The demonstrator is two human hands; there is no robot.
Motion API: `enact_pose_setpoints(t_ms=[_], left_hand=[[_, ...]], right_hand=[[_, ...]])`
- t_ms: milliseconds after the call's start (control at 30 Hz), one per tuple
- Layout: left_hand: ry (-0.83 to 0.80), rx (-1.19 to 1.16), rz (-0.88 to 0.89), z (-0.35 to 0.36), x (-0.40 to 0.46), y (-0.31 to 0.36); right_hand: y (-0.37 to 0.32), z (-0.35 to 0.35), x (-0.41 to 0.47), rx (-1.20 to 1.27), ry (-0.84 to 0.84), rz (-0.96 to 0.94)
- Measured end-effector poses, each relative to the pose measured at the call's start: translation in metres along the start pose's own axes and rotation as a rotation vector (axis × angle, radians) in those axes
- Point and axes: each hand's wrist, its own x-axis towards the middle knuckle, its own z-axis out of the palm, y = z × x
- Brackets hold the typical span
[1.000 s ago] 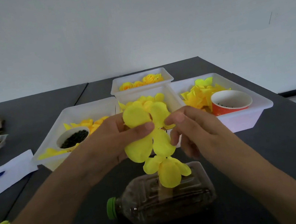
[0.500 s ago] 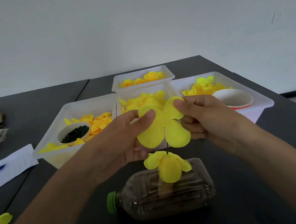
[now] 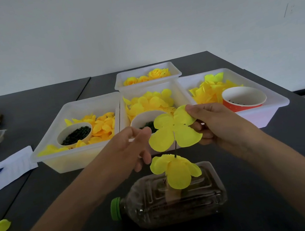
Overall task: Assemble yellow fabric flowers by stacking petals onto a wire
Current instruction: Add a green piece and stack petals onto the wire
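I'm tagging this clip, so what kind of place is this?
Probably a craft workbench for making fabric flowers by hand: white trays of yellow petals on a dark table, a tray of finished flowers, and a petal piece held over a wire.

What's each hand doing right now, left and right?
Left hand: fingers loosely curled beside the petal piece; contact cannot be told.
Right hand: pinches the petal piece's upper right lobe.

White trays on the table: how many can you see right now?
4. The left tray holds petals and a cup of dark beads; the middle tray and the right tray sit beside it; the small back tray holds finished flowers. None looks hidden.
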Motion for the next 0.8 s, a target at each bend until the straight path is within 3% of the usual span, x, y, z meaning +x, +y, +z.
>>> enact_pose_setpoints(t_ms=[100, 267, 400, 800], left_hand=[[-0.074, 0.046, 0.075, 0.004, 0.000, -0.004], [-0.175, -0.248, 0.039, 0.009, 0.000, -0.007], [-0.210, -0.348, 0.056, 0.009, -0.002, -0.006], [-0.169, -0.201, 0.016, 0.010, -0.008, -0.016]], right_hand=[[0.001, -0.002, 0.001, 0.013, -0.011, 0.018], [0.008, -0.003, -0.001, 0.043, -0.012, 0.071], [0.011, -0.003, 0.000, 0.036, -0.008, 0.065], [0.017, 0.004, 0.000, -0.120, 0.026, 0.053]])
